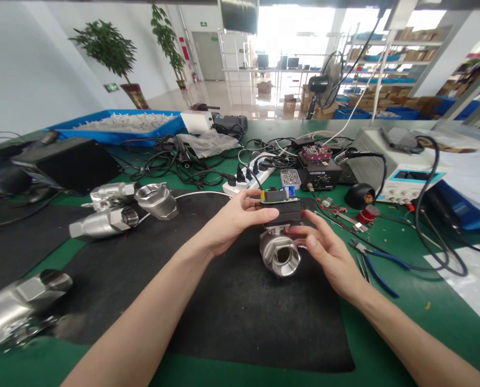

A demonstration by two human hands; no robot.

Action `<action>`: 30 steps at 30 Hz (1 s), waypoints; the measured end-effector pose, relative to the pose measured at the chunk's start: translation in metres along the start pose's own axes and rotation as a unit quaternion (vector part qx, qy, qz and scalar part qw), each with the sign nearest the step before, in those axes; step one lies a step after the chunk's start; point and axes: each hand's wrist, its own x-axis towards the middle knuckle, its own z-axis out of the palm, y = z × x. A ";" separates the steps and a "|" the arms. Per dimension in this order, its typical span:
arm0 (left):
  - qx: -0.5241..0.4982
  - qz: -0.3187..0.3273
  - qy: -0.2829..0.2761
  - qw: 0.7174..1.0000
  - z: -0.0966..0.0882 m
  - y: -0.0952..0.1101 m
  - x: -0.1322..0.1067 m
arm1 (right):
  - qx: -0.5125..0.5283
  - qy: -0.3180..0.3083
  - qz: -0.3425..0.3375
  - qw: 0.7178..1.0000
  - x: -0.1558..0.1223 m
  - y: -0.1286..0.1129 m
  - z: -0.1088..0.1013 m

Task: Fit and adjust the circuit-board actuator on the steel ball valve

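Note:
A steel valve body point(279, 253) stands on a black mat point(231, 312) with a black actuator box point(290, 210) on top of it. A green circuit board point(278, 195) with a blue part sits on that box. My left hand point(234, 217) grips the box's left side, thumb over the top and fingers curled near the board. My right hand point(330, 252) rests against the right side of the valve and box, fingers pressed to it.
Several other steel valve bodies point(114, 209) lie at the left, one point(18, 306) near the front edge. Blue-handled pliers point(379, 266) lie to the right. Behind are a power strip point(250, 177), tangled cables, a soldering station point(318, 169), a power supply point(396, 169) and a blue tray point(119, 126).

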 end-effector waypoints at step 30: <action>0.606 0.178 0.148 0.761 -0.005 0.084 0.082 | -0.058 -0.020 -0.044 0.997 0.007 0.000 -0.006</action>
